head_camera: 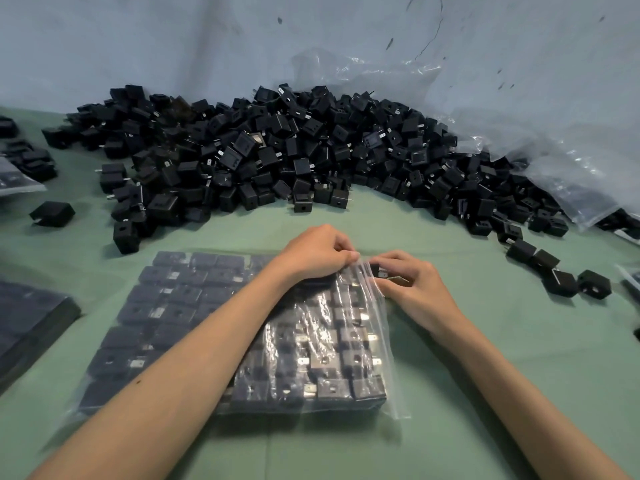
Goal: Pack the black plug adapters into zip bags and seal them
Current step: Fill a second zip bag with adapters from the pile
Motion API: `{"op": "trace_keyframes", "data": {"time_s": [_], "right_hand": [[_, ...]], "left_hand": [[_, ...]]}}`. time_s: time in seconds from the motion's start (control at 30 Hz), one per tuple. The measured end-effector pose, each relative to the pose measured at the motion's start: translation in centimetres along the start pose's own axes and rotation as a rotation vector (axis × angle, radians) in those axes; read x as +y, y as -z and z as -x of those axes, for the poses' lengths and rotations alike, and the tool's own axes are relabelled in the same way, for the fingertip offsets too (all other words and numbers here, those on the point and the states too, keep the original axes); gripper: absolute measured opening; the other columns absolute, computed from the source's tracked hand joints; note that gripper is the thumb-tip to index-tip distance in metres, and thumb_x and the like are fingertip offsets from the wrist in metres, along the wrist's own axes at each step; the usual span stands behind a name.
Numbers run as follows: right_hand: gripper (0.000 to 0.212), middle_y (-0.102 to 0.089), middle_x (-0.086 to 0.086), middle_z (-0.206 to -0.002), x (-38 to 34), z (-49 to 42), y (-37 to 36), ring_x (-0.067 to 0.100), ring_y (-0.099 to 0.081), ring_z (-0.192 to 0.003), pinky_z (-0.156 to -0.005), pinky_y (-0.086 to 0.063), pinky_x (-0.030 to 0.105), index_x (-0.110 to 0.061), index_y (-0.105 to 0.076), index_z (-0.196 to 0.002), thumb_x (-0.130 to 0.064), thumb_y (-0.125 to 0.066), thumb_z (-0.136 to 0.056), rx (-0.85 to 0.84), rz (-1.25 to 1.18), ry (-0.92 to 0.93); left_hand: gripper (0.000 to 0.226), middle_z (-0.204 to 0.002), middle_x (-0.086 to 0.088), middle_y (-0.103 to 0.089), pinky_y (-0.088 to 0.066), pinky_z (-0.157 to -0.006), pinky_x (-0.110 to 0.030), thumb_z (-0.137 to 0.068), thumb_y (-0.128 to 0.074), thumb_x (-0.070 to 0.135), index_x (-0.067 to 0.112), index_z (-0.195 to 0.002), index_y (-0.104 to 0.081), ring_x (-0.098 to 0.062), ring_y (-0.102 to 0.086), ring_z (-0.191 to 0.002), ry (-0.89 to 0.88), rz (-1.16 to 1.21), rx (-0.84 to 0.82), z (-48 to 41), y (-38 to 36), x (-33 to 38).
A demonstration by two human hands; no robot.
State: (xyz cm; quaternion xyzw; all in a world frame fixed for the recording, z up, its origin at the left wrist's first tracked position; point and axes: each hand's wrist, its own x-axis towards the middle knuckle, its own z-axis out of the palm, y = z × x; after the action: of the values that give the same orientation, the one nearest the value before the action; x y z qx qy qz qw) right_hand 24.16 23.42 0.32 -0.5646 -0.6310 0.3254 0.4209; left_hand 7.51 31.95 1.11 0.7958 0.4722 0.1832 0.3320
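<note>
A clear zip bag lies flat on the green table, filled with neat rows of black plug adapters. Its open mouth runs along the right edge. My left hand rests on the bag's far right corner and pinches the top film there. My right hand holds one black adapter at that open corner, partly under the film. A big heap of loose black adapters stretches across the back of the table.
A large crumpled clear plastic sack lies at the back right over part of the heap. Stray adapters sit to the right and one adapter to the left. Filled bags lie at the left edge.
</note>
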Motion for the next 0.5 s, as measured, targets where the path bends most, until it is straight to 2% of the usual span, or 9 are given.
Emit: {"op": "trace_keyframes", "data": {"time_s": [0.1, 0.2, 0.3, 0.4, 0.43, 0.5], "right_hand": [[0.027, -0.071, -0.004, -0.100, 0.0, 0.2, -0.8, 0.009, -0.067, -0.090, -0.083, -0.053, 0.021, -0.016, -0.072, -0.104, -0.004, -0.072, -0.080, 0.095, -0.066, 0.032], [0.023, -0.073, -0.007, -0.094, 0.1, 0.4, -1.9, 0.004, -0.069, -0.085, -0.082, -0.055, 0.022, -0.019, -0.071, -0.099, -0.009, -0.075, -0.079, 0.227, -0.119, -0.055], [0.022, -0.068, -0.006, -0.098, 0.3, 0.7, -2.6, 0.000, -0.066, -0.084, -0.080, -0.052, 0.012, -0.015, -0.069, -0.101, -0.016, -0.075, -0.079, 0.318, 0.048, -0.003], [0.024, -0.055, -0.002, -0.101, 0.3, 1.0, -3.3, -0.006, -0.058, -0.080, -0.074, -0.046, 0.002, -0.010, -0.066, -0.103, -0.016, -0.074, -0.081, 0.358, 0.185, 0.092], [0.025, -0.053, -0.002, -0.101, 0.4, 1.1, -3.4, -0.006, -0.057, -0.078, -0.073, -0.047, 0.004, -0.008, -0.065, -0.104, -0.017, -0.073, -0.082, 0.364, 0.232, 0.121], [0.027, -0.053, -0.002, -0.101, 0.3, 1.1, -3.4, -0.001, -0.058, -0.075, -0.074, -0.053, 0.016, -0.007, -0.063, -0.106, -0.022, -0.070, -0.085, 0.359, 0.360, 0.184]], "left_hand": [[0.018, -0.068, 0.013, -0.065, -0.045, -0.071, -0.028, -0.093, -0.059, 0.032, 0.031, -0.076, -0.064, -0.002, -0.058, -0.068, 0.006, 0.056, 0.009, -0.1, 0.1, 0.0], [0.019, -0.064, 0.013, -0.065, -0.049, -0.074, -0.030, -0.092, -0.060, 0.033, 0.029, -0.075, -0.067, -0.003, -0.059, -0.067, 0.018, 0.102, 0.004, -0.2, 0.2, -0.1], [0.026, -0.054, 0.014, -0.061, -0.048, -0.070, -0.028, -0.092, -0.059, 0.035, 0.024, -0.070, -0.070, -0.006, -0.058, -0.062, 0.019, 0.137, -0.029, -0.1, 0.3, 0.0], [0.038, -0.051, 0.011, -0.052, -0.039, -0.057, -0.017, -0.092, -0.058, 0.038, 0.017, -0.062, -0.066, -0.001, -0.050, -0.051, 0.010, 0.192, -0.068, 0.2, 0.6, 0.1], [0.039, -0.049, 0.013, -0.050, -0.037, -0.052, -0.011, -0.093, -0.058, 0.038, 0.012, -0.065, -0.067, 0.002, -0.046, -0.045, 0.002, 0.213, -0.079, 0.3, 0.7, 0.2], [0.037, -0.047, 0.016, -0.051, -0.034, -0.046, -0.005, -0.093, -0.058, 0.037, 0.009, -0.072, -0.070, 0.005, -0.045, -0.041, -0.008, 0.262, -0.099, 0.6, 0.9, 0.4]]}}
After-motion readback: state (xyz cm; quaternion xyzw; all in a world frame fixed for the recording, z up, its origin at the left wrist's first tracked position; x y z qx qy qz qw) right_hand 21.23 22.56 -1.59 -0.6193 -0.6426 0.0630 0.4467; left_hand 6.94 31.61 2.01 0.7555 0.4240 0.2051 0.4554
